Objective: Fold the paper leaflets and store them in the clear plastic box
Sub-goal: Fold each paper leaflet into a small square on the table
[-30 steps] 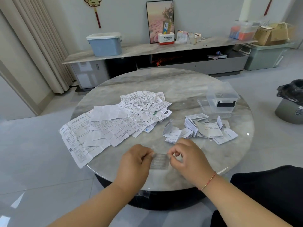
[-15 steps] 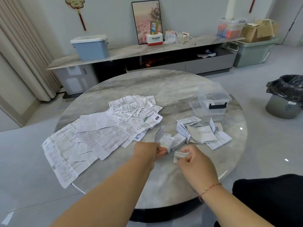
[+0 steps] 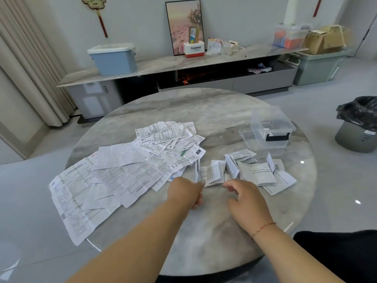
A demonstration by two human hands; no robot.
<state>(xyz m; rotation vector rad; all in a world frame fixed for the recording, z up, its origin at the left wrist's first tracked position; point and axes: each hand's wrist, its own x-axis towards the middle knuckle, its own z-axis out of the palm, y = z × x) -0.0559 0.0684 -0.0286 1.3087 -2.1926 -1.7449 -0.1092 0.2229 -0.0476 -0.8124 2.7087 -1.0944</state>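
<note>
Unfolded paper leaflets (image 3: pixel 122 172) lie spread over the left half of the round marble table (image 3: pixel 204 111). A smaller heap of folded leaflets (image 3: pixel 257 174) sits right of centre, and one folded leaflet (image 3: pixel 212 173) lies at its left end. Behind the heap, the clear plastic box (image 3: pixel 271 127) with a black handle stands open. My left hand (image 3: pixel 185 193) is curled into a fist, its thumb tip at the folded leaflet's near corner. My right hand (image 3: pixel 246 199) hovers just in front of the heap, fingers loosely bent and holding nothing.
The box's clear lid (image 3: pixel 247 136) lies flat against the box's left side. A bin with a black bag (image 3: pixel 359 127) stands on the floor to the right. A low cabinet (image 3: pixel 163 64) with a blue tub (image 3: pixel 113 58) runs along the far wall.
Both hands moved from the table's near edge toward the folded heap. The small folded leaflet my right hand pinched half a second ago now lies with the heap, and that hand is empty.
</note>
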